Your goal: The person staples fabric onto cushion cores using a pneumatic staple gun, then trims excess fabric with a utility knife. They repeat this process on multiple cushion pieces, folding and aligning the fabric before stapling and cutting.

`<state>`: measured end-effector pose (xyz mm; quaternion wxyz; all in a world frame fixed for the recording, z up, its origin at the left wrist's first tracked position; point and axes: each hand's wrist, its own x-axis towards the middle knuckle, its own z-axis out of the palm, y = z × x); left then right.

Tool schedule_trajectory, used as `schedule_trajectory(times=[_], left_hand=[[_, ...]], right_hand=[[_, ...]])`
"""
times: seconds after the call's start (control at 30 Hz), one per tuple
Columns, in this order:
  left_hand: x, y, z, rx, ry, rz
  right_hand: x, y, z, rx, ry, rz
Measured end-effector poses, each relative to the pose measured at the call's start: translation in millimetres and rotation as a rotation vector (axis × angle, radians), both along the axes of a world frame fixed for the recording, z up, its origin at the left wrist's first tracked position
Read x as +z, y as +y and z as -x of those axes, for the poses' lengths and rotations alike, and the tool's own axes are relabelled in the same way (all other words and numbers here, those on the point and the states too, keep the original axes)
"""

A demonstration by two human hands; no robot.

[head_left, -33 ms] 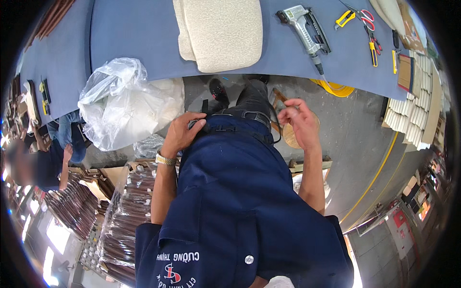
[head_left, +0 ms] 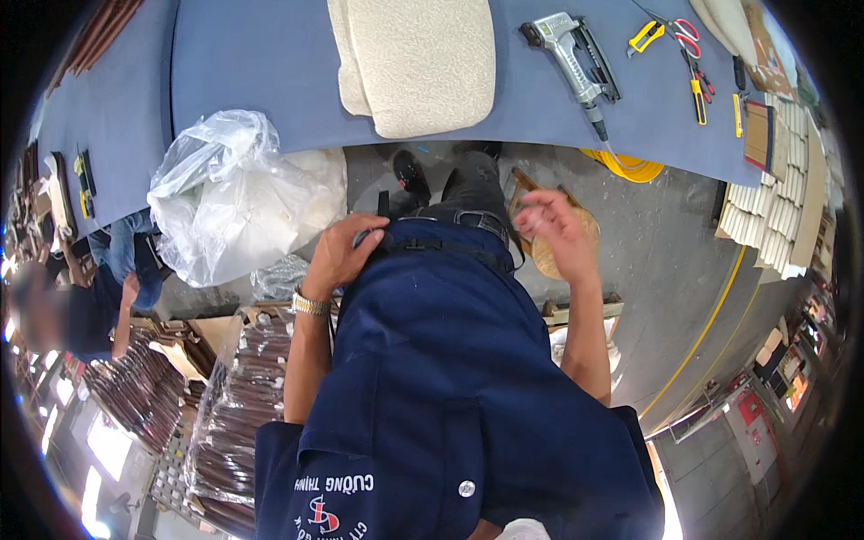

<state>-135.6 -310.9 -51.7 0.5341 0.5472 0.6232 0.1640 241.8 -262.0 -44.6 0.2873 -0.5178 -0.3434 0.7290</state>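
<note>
At the left side of my waist, my left hand (head_left: 349, 252) is closed, thumb against fingers, on a black strap (head_left: 383, 203) whose free end sticks up past the fingertips. A dark piece shows between thumb and fingers; its shape is mostly hidden. The strap runs on across the front of my navy shirt (head_left: 423, 315) through a black buckle (head_left: 423, 244). My right hand (head_left: 562, 236) is raised to the right of my waist, fingers loosely bent and apart, slightly blurred. Nothing shows in it. Behind it is a round wooden stool (head_left: 547, 259).
Folded cream fabric (head_left: 432, 72) lies on the blue-grey table (head_left: 252, 72). Right of it are a staple gun (head_left: 576, 67), red-handled scissors (head_left: 688, 36) and a yellow cutter (head_left: 646, 38). A plastic bag (head_left: 216, 198) stands left; beyond it is another person (head_left: 90, 310).
My right hand's fingers have shifted slightly left and down. The thin dark cord beside them shows less of its loop. My left hand stays at the strap.
</note>
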Motion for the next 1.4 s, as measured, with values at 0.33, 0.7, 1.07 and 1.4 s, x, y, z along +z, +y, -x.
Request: schedule_trajectory(times=[0.33, 0.7, 1.07, 1.4], left_hand=[[-21.0, 0.9, 38.7, -0.239, -0.029, -0.107], [39.8, 2.4, 124.6, -0.038, 0.010, 0.146], [46.7, -41.3, 76.2, -0.035, 0.080, 0.140], [31.5, -49.2, 113.0, -0.028, 0.307, -0.104]], right_hand=[[-38.4, -49.1, 33.5, 0.217, -0.541, -0.040], [9.4, 8.1, 49.9, -0.491, 0.200, -0.120], [68.5, -11.8, 48.2, -0.021, -0.299, -0.216], [22.2, -45.9, 72.0, 0.656, -0.694, -0.205]])
